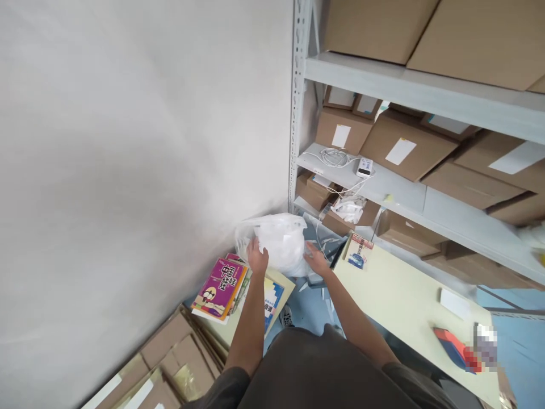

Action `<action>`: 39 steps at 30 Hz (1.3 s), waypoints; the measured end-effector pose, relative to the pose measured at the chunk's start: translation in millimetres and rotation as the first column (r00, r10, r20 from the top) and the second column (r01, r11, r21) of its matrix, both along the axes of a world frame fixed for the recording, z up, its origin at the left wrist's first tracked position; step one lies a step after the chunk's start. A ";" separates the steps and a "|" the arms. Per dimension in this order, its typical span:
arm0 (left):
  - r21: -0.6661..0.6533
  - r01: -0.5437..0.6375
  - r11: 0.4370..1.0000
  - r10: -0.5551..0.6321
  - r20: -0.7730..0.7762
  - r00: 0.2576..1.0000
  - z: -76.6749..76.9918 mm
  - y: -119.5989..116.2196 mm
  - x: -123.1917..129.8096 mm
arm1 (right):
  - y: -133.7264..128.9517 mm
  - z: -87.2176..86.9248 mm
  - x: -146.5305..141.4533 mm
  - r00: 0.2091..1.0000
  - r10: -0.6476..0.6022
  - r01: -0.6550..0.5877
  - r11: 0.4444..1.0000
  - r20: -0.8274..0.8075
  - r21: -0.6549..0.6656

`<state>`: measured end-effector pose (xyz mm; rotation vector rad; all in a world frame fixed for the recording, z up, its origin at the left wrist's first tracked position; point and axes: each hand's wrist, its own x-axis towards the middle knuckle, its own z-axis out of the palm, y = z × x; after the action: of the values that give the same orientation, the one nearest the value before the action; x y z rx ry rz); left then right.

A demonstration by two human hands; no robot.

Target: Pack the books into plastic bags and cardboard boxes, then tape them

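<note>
A white plastic bag (281, 244), bulky and with loose handles on its left, lies by the wall beyond a pile of books. My left hand (258, 257) is at the bag's left front edge, fingers apart. On the bag's right side is my right hand (316, 258), its fingers spread and the tips at the plastic. Whether either hand presses on the bag is hard to tell. Just below my left hand, a purple book (217, 287) tops the stack, and a blue and white book (272, 301) lies between my forearms.
A pale yellow table (395, 301) on the right bears a booklet (360, 251), a white item (455, 303) and a red and blue object (451, 346). Metal shelving (413, 190) with cardboard boxes stands behind. Flattened cardboard (170, 352) leans at lower left. A shoe (286, 316) shows on the blue floor.
</note>
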<state>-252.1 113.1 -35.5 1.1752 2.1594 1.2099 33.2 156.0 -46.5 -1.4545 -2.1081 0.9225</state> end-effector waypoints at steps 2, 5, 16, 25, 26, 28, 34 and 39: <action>-0.102 0.047 0.994 -0.050 -0.020 0.999 -0.2 11.3 -16.9 | 2.0 -8.1 -22.6 0.999 0.042 -0.042 0.998 -0.012 -0.038; -0.213 0.070 0.975 -0.076 -0.018 0.997 0.2 17.4 -33.1 | 8.4 -18.6 -46.9 0.994 0.102 -0.105 0.991 -0.033 -0.083; 0.135 -0.042 0.990 -0.002 0.314 0.949 25.6 -28.8 -60.7 | 31.0 -7.3 -186.5 0.932 0.190 -0.248 0.955 -0.308 -0.161; 0.186 -0.037 0.982 -0.054 0.461 0.886 17.5 -27.8 -63.1 | 29.6 3.4 -186.3 0.917 0.071 -0.127 0.985 -0.393 -0.119; 0.196 -0.109 0.975 0.010 0.449 0.894 16.7 -26.9 -63.2 | 32.0 4.2 -179.0 0.927 0.046 -0.096 0.989 -0.372 -0.116; 0.213 -0.304 0.929 0.200 0.405 0.892 16.3 -24.4 -63.6 | 36.8 6.0 -165.3 0.947 -0.016 -0.025 0.992 -0.322 -0.122; 0.294 -0.389 0.873 0.244 0.427 0.871 17.8 -12.4 -59.6 | 40.1 11.5 -142.6 0.941 -0.127 0.086 0.986 -0.315 -0.140; 0.332 -0.144 0.932 -0.064 0.544 0.837 12.5 -1.9 -40.6 | 32.4 19.6 -148.4 0.933 -0.007 -0.050 0.987 -0.359 -0.150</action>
<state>-292.7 111.2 -23.0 0.7672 1.5743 1.7660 -115.2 188.4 -26.9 -1.2221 -1.8181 1.2815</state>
